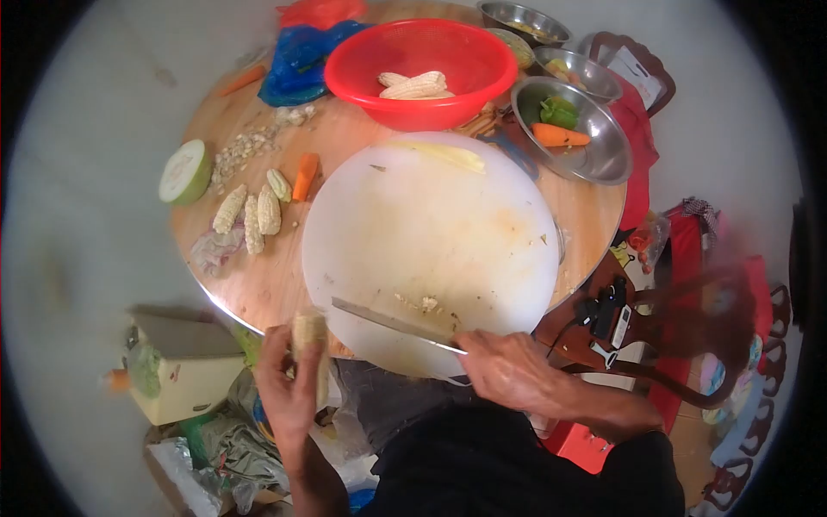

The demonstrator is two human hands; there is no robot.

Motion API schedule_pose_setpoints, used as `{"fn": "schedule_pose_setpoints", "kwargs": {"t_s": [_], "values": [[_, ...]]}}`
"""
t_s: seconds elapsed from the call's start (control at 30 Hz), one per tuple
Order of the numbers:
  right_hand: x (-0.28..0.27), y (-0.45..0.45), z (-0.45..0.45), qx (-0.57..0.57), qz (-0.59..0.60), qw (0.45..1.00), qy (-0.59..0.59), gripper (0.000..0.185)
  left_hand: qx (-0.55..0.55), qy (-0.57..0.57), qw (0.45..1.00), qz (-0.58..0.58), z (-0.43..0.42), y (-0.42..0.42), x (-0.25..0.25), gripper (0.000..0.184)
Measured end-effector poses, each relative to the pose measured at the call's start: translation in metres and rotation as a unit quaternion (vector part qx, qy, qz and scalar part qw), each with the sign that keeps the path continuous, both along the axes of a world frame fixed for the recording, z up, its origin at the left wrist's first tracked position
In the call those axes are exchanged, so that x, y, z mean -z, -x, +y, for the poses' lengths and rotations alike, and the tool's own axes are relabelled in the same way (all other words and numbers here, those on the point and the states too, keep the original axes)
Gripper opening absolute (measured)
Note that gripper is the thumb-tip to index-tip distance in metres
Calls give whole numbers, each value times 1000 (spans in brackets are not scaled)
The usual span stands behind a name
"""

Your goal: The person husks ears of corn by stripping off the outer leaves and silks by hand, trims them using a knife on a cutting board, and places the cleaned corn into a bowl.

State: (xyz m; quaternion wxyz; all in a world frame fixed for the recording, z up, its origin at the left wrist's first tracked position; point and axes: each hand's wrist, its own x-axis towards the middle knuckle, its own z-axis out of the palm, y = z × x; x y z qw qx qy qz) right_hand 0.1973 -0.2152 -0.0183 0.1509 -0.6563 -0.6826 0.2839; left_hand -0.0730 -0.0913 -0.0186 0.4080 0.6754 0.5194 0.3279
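Observation:
My left hand is closed around an ear of corn, held upright just off the front left edge of the round table. In my right hand is the handle of a knife; its blade points left over the near part of a round white cutting board. The blade's tip is apart from the corn. Small pale scraps lie on the board beyond the blade, and a yellowish husk strip lies at its far edge.
A red colander with corn ears stands behind the board. Metal bowls, one holding a carrot, are at the back right. Left on the table are several corn pieces, a carrot piece and a cut green gourd.

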Motion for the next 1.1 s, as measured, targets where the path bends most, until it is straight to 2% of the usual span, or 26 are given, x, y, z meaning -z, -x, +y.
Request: {"fn": "schedule_pose_setpoints", "kwargs": {"t_s": [0.03,0.07,0.1,0.2,0.27,0.3,0.37,0.43,0.5,0.57,0.6,0.63,0.67,0.7,0.73,0.77,0.8,0.83,0.9,0.97,1.03,1.07,1.1], "values": [[-7,-4,-2,16,-32,997,-65,18,-43,8,993,-113,1,5,3,27],[-12,-8,-4,33,-64,989,-131,18,-9,-17,990,-139,3,7,2,32],[-14,-13,-6,32,-64,988,-136,18,-10,-22,990,-139,1,8,1,32],[-18,-24,-11,94,-158,971,-154,18,21,-1,980,-199,-6,10,-1,42],[-15,-33,-6,107,-200,961,-157,18,100,-23,951,-292,-9,0,2,48],[-12,-37,-1,123,-239,950,-158,19,97,-28,951,-293,-10,-6,3,48],[1,-48,11,130,-243,947,-163,23,134,-78,936,-316,-11,-19,1,49],[18,-59,23,172,-259,936,-163,28,145,-91,938,-301,-11,-25,-3,50],[22,-62,24,171,-256,934,-179,27,169,-171,940,-241,-6,-30,1,53],[24,-62,18,202,-220,939,-171,27,166,-216,939,-212,0,-29,5,56],[24,-65,12,187,-180,940,-223,23,163,-223,939,-204,1,-29,6,57],[20,-70,4,182,-182,939,-227,23,162,-227,940,-196,2,-30,7,58],[14,-75,-7,213,-70,966,-126,20,161,-221,939,-210,3,-29,9,63],[6,-74,-15,240,43,970,-21,19,158,-223,938,-212,3,-29,9,63],[-4,-69,-22,238,40,970,-22,19,150,-212,941,-219,4,-28,9,62],[-15,-65,-29,303,174,935,55,17,142,-201,943,-226,4,-28,9,61],[-20,-61,-34,359,303,873,132,16,139,-203,942,-228,5,-28,11,61],[-16,-58,-38,358,300,874,132,16,130,-178,936,-274,7,-28,15,56],[-5,-57,-50,388,402,817,143,14,119,-150,927,-323,9,-28,21,52],[11,-55,-55,389,405,815,143,15,108,-94,909,-392,13,-25,25,42],[20,-53,-52,379,419,814,131,17,99,-77,914,-385,15,-24,29,41],[29,-59,-48,337,378,854,115,21,82,-43,911,-402,16,-25,28,44],[27,-61,-40,337,380,854,113,21,64,-11,907,-417,18,-27,27,47]]}}
